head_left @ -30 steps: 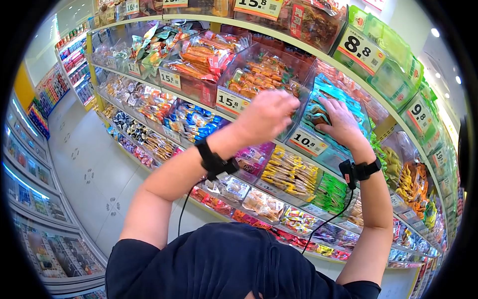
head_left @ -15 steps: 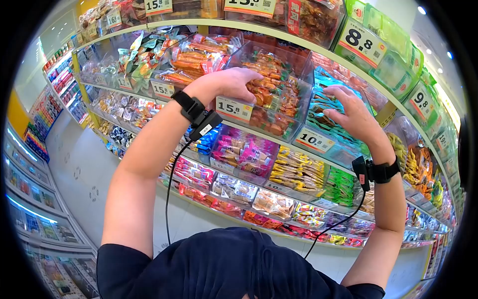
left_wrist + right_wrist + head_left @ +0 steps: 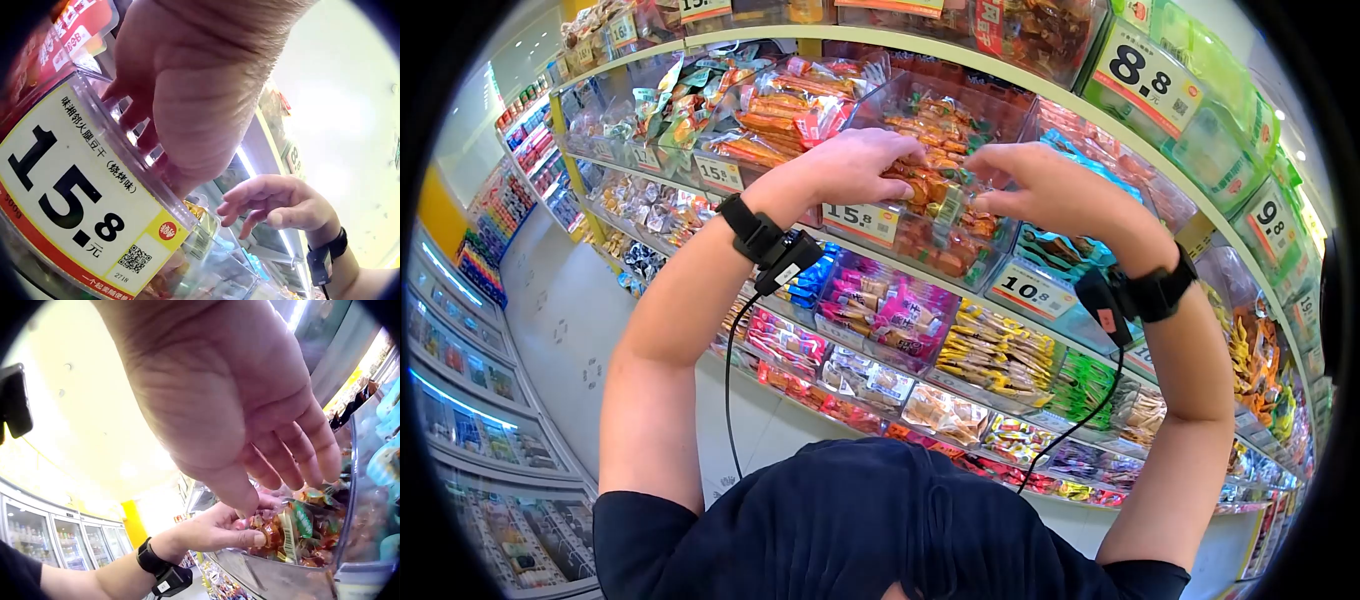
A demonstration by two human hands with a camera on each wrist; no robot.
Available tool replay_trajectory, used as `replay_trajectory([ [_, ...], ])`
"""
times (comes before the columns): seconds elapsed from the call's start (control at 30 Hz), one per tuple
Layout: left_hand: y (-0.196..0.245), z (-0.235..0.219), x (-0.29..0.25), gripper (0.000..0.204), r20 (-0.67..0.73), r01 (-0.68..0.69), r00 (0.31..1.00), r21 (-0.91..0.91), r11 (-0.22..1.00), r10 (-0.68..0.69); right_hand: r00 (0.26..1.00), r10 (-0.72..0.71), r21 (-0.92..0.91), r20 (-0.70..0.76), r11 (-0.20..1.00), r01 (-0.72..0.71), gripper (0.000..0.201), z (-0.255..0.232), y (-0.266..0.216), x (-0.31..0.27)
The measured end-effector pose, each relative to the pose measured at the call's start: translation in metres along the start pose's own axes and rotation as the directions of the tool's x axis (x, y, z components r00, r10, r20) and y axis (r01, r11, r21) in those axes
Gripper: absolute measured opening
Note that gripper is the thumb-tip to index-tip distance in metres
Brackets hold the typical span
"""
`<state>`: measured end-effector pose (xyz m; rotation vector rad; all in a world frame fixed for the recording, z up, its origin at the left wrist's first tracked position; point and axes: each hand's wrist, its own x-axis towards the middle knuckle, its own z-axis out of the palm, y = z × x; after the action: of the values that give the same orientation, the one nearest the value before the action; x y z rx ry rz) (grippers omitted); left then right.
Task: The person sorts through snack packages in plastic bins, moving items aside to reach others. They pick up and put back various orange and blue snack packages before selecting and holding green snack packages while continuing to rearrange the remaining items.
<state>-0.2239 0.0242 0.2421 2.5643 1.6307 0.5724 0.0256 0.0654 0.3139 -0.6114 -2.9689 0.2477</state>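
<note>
Small orange-brown wrapped snack packets (image 3: pixel 935 130) with green labels fill a clear bin marked 15.8. My left hand (image 3: pixel 855 168) reaches over the bin's front left rim, thumb and fingers spread apart. In the right wrist view, the left thumb (image 3: pixel 240 538) lies right at the packets (image 3: pixel 294 534). My right hand (image 3: pixel 1040 190) hovers at the bin's right side, palm down, its fingers loosely bent toward the packets. Seen from the left wrist, the right hand (image 3: pixel 281 203) holds nothing. The left fingertips are partly hidden behind the rim and price tag (image 3: pixel 87 206).
To the right sits a bin of blue packets (image 3: pixel 1065 245) tagged 10.8. Orange snack sticks (image 3: pixel 790 110) fill the bin on the left. An upper shelf edge (image 3: pixel 960 62) runs above the hands, with green packages (image 3: pixel 1200 130) at right. Lower shelves hold yellow packets (image 3: pixel 1000 345).
My right hand has moved left from the blue packets to the orange-brown ones. The left hand first swung left to the bin's front left rim, then stayed there, reaching in.
</note>
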Motion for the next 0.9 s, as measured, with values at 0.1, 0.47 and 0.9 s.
replay_trajectory([
  [0.1,-0.003,0.002,-0.003,0.042,-0.035,-0.032,0.999,0.014,0.999,0.033,0.997,0.026,-0.160,0.068,0.987,-0.015,0.042,0.021,0.000,0.034],
  [0.47,-0.023,-0.009,0.001,0.033,-0.006,-0.149,0.989,-0.088,0.985,0.149,0.991,0.117,0.088,-0.060,0.990,-0.112,0.026,0.030,0.006,0.048],
  [0.9,-0.033,-0.014,0.008,0.014,-0.079,-0.283,0.957,-0.053,0.958,0.279,0.944,0.297,0.158,-0.145,0.949,-0.274,0.012,0.031,-0.004,0.012],
])
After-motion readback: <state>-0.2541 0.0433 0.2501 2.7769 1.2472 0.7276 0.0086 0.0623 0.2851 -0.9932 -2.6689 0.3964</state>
